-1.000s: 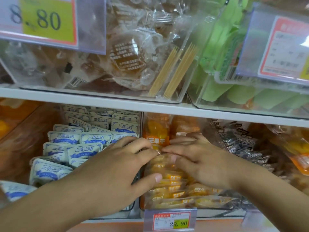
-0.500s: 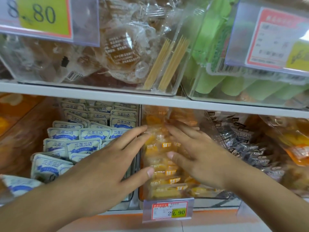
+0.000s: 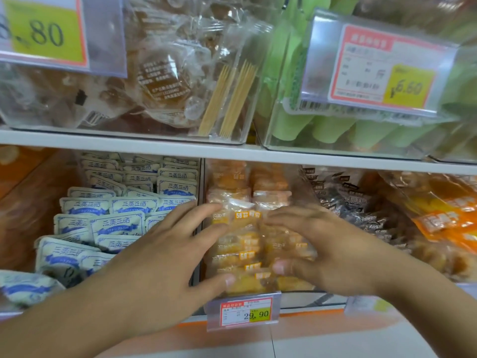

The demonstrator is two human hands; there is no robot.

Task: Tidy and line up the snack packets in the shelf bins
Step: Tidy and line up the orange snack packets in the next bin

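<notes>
Hands [image 3: 165, 257] nearer over crinkly packets [image 3: 240, 244]

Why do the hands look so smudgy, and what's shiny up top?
Head view: the right hand and the orange packets are smeared by motion blur; the left hand looks sharper; glare streaks the clear bags above; the shelf edge bows from the wide lens.

Left hand [image 3: 160, 257] spread flat; right hand [image 3: 333, 249] curled, both reaching forward.
</notes>
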